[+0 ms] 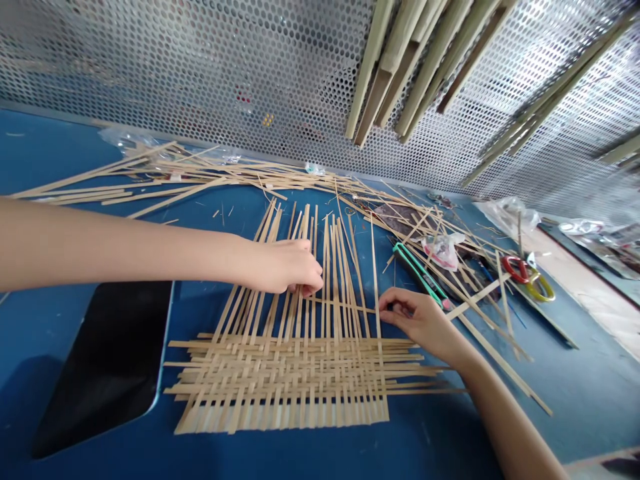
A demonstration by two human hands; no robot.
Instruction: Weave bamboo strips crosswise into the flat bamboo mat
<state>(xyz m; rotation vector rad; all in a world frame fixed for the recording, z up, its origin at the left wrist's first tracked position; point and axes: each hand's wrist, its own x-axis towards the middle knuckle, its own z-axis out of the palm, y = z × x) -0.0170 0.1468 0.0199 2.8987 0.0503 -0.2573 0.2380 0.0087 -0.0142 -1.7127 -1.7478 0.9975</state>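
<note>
A flat weave of pale bamboo strips (280, 380) lies on the blue table (90, 233), with long upright strips fanning away from its woven lower part. My left hand (293, 267) rests curled over these upright strips, and its fingertips are hidden among them. My right hand (415, 323) pinches the end of a thin crosswise bamboo strip (345, 305), which passes through the uprights above the woven part. Its left end runs towards my left fingertips.
Loose bamboo strips (225, 179) lie heaped behind the weave. To the right are a green utility knife (420, 277), red-handled scissors (517, 269) and plastic bags (443, 250). A black panel (107, 367) is set into the table, and a perforated metal screen (200, 67) stands behind.
</note>
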